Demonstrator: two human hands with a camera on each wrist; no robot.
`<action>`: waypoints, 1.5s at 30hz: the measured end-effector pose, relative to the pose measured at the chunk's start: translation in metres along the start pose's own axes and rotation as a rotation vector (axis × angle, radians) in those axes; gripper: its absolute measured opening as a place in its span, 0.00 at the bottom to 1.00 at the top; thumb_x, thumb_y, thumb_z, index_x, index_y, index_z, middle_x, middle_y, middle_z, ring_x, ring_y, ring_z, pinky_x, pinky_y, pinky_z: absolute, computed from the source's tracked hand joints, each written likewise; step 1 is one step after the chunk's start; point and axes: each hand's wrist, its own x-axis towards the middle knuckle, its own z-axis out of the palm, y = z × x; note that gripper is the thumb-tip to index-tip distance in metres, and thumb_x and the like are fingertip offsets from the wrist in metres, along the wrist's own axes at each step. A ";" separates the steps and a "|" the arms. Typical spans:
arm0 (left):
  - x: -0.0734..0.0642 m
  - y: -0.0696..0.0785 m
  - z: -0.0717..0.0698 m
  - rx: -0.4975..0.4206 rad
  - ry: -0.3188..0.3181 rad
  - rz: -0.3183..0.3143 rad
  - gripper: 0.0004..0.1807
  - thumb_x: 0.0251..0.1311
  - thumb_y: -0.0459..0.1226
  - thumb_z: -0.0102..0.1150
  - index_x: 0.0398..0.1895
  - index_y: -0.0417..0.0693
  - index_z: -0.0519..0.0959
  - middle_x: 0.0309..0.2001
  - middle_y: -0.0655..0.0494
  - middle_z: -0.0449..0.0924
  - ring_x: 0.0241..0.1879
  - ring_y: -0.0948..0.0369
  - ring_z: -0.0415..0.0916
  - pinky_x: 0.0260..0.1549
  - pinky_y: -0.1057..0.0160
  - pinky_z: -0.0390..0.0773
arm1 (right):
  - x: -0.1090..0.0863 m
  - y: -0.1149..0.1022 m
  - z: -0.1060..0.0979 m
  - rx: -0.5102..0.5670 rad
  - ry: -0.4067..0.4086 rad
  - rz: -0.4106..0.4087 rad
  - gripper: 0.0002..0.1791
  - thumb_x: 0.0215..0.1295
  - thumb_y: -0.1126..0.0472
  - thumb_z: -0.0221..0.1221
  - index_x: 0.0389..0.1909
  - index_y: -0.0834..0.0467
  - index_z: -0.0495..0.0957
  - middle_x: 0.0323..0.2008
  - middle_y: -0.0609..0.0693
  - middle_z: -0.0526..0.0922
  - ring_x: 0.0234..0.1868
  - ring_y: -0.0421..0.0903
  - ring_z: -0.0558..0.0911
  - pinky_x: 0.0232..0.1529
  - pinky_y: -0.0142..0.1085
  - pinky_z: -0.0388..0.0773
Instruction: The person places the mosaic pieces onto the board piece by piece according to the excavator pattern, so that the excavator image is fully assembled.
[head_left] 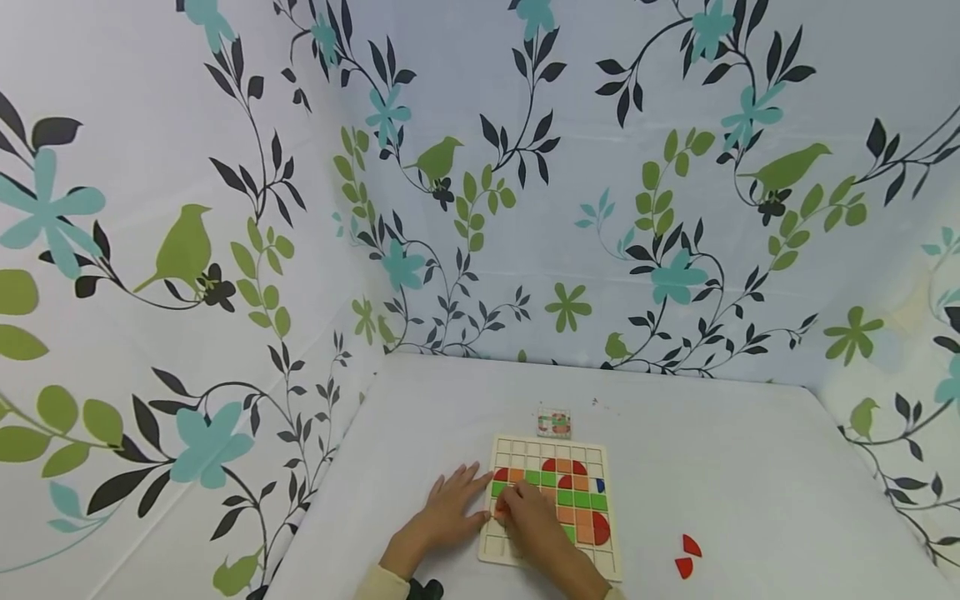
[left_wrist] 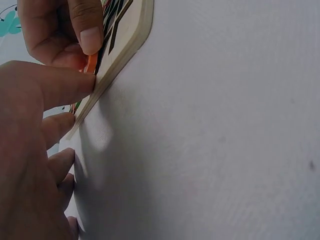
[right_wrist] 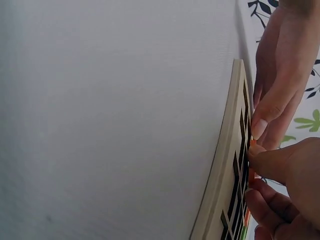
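Note:
A pale wooden grid board (head_left: 491, 546) lies on the white table, its cells partly filled with red, orange, green and blue pieces. My left hand (head_left: 450, 510) rests at the board's left side, fingers spread and fairly straight, thumb and fingertips against the edge. Over the board's left columns, my right hand (head_left: 531, 523) pinches a small orange tile (left_wrist: 91, 64) between thumb and fingers, low at the grid. In the right wrist view the orange tile (right_wrist: 251, 173) shows between the fingertips, mostly covered by them. The right hand also hides several cells beneath it.
A small pattern card (head_left: 554, 423) with coloured shapes lies just behind the board. Two loose red quarter-round pieces (head_left: 684, 568) sit on the table to the right. A dark object (head_left: 425, 590) shows by the left forearm. Patterned cloth (head_left: 480, 275) hangs behind the table.

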 end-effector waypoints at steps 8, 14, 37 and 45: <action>-0.001 -0.004 0.003 -0.023 0.024 0.007 0.36 0.72 0.51 0.59 0.81 0.56 0.66 0.82 0.42 0.58 0.82 0.37 0.51 0.76 0.25 0.45 | 0.004 -0.005 0.005 -0.023 0.021 0.004 0.06 0.68 0.58 0.71 0.43 0.51 0.85 0.39 0.42 0.78 0.43 0.42 0.78 0.42 0.39 0.75; -0.001 -0.002 0.001 -0.011 0.012 0.012 0.36 0.72 0.50 0.58 0.81 0.55 0.66 0.82 0.41 0.59 0.81 0.36 0.52 0.75 0.25 0.47 | 0.010 -0.006 0.002 0.010 -0.007 0.040 0.09 0.68 0.59 0.71 0.46 0.53 0.86 0.41 0.43 0.80 0.44 0.43 0.79 0.42 0.40 0.74; -0.001 0.002 -0.005 0.014 -0.022 -0.002 0.36 0.71 0.49 0.61 0.80 0.52 0.67 0.82 0.40 0.59 0.81 0.37 0.54 0.76 0.26 0.49 | 0.004 -0.011 -0.003 -0.047 0.033 0.065 0.04 0.66 0.59 0.72 0.36 0.47 0.85 0.39 0.41 0.79 0.43 0.43 0.78 0.41 0.41 0.69; -0.001 0.000 -0.002 -0.007 -0.026 -0.043 0.37 0.71 0.51 0.60 0.80 0.53 0.67 0.82 0.43 0.58 0.82 0.39 0.52 0.78 0.28 0.46 | -0.024 0.013 -0.053 0.032 0.079 0.238 0.06 0.68 0.59 0.70 0.43 0.53 0.85 0.43 0.46 0.81 0.43 0.46 0.83 0.46 0.46 0.83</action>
